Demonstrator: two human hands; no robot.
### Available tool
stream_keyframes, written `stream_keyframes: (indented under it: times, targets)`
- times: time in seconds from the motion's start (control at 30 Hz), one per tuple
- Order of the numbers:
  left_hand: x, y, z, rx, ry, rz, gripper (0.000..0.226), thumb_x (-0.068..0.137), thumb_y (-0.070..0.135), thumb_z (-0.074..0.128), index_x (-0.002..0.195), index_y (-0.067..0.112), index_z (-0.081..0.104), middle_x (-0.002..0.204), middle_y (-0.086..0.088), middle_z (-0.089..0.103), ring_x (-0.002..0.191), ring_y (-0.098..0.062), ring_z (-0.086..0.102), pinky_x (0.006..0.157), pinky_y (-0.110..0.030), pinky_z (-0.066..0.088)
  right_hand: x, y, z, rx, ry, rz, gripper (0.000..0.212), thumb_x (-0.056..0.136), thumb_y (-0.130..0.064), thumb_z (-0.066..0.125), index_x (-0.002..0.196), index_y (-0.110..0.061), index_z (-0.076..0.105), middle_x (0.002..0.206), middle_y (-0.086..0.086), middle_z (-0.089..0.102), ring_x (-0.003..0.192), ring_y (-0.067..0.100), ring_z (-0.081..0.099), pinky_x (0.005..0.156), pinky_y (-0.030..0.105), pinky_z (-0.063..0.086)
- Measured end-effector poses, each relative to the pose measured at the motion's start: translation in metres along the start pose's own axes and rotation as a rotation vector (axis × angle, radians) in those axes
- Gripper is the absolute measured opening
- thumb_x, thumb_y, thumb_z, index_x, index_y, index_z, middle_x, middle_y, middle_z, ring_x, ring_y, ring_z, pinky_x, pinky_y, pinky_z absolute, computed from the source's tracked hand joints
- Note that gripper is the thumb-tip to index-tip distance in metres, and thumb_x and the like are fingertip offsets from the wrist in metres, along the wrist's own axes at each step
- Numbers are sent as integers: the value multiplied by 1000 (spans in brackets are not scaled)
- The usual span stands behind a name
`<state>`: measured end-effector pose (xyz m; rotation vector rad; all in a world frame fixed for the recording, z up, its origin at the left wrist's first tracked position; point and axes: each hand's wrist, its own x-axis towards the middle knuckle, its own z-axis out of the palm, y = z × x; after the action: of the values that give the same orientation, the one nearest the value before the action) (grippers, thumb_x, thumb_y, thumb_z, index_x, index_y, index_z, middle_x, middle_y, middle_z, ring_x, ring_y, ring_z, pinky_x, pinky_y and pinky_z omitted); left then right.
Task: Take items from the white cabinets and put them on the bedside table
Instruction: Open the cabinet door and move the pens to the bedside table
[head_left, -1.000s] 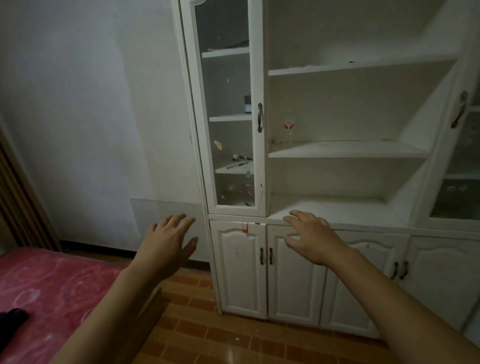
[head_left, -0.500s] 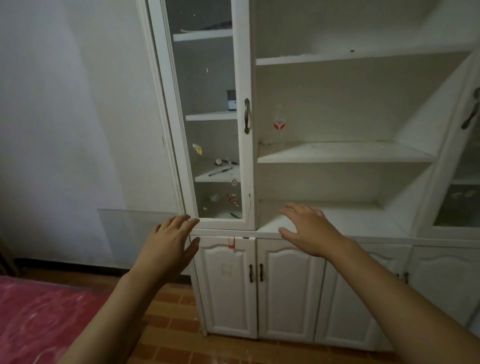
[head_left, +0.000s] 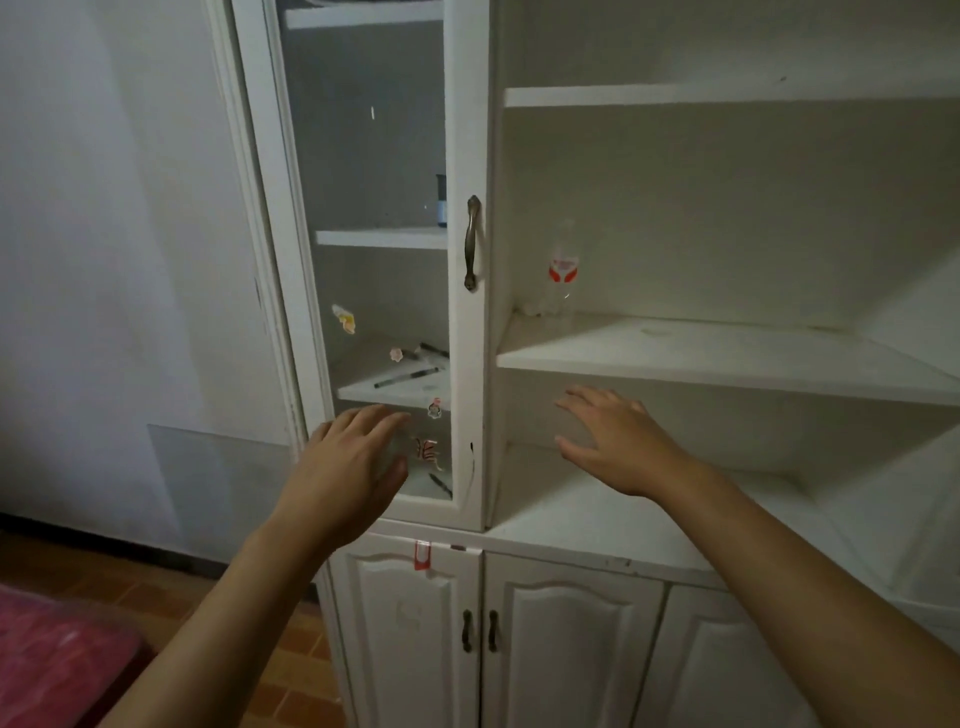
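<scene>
A white cabinet (head_left: 675, 364) fills the view, with a glass door (head_left: 374, 260) on the left and open shelves on the right. A clear bottle with a red label (head_left: 563, 270) stands at the back left of the middle open shelf. Behind the glass lie pens (head_left: 408, 376) on a shelf and a small dark jar (head_left: 441, 200) one shelf up. My left hand (head_left: 348, 467) is raised in front of the glass door's lower part, fingers apart, holding nothing. My right hand (head_left: 618, 441) hovers open over the lowest open shelf, below the bottle.
The glass door has a metal handle (head_left: 471, 241) on its right edge and stickers on the pane. Closed lower doors (head_left: 519, 649) sit beneath. A pane of glass (head_left: 208, 478) leans on the wall at left. A red bed corner (head_left: 57, 660) shows at bottom left.
The view has closed in on the cabinet and shifted left to right. Both hands rose and moved forward, the left now before the glass door, the right over the lowest open shelf.
</scene>
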<state>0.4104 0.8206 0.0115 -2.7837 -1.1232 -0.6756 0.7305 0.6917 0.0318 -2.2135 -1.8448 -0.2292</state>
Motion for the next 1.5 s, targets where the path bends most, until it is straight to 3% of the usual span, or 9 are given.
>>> stream_keyframes:
  times: [0.3,0.47,0.67,0.93,1.17,1.3,1.5]
  targets:
    - [111,-3,30,-10,80,3,57,102,56,39,155,35,34,161,5,38,149,-19,32,123,-42,24,96,51,8,24,40,-54,68,95,-63,41,156,-33,39,166,-6,31,152,15,26,123,42,25]
    - [171,-6,42,-34,137,34,58,102,58,35,155,35,34,159,6,40,147,-16,33,122,-40,24,140,66,12,-2,31,-59,60,101,-52,51,157,-32,40,167,-7,31,152,13,25,123,38,23]
    - [227,-12,51,-80,217,83,69,95,65,21,155,32,33,155,5,43,142,-14,39,119,-38,31,180,82,17,1,-9,-64,57,102,-51,50,155,-33,42,166,-9,31,151,11,27,122,34,26]
    - [262,-9,68,-122,326,81,65,95,62,34,148,25,41,142,-1,48,126,-18,50,107,-39,46,216,98,35,7,-48,-127,52,102,-53,49,150,-32,47,160,-9,36,145,10,32,118,31,30]
    - [284,-3,63,-96,502,65,57,92,57,54,136,23,44,127,0,51,107,-14,53,91,-35,54,242,115,35,51,-39,-255,41,90,-62,57,121,-35,55,115,-22,47,107,0,46,90,25,47]
    - [300,12,59,-81,559,-8,62,83,64,62,126,22,47,122,1,44,104,-17,47,89,-36,53,253,123,41,101,36,-353,37,86,-62,62,112,-37,54,110,-23,46,106,3,47,88,27,46]
    - [317,25,61,-69,684,-114,43,88,55,63,106,19,48,110,-1,43,95,-17,43,79,-39,53,258,131,51,164,58,-402,32,90,-67,54,106,-40,51,107,-23,45,104,2,46,88,25,43]
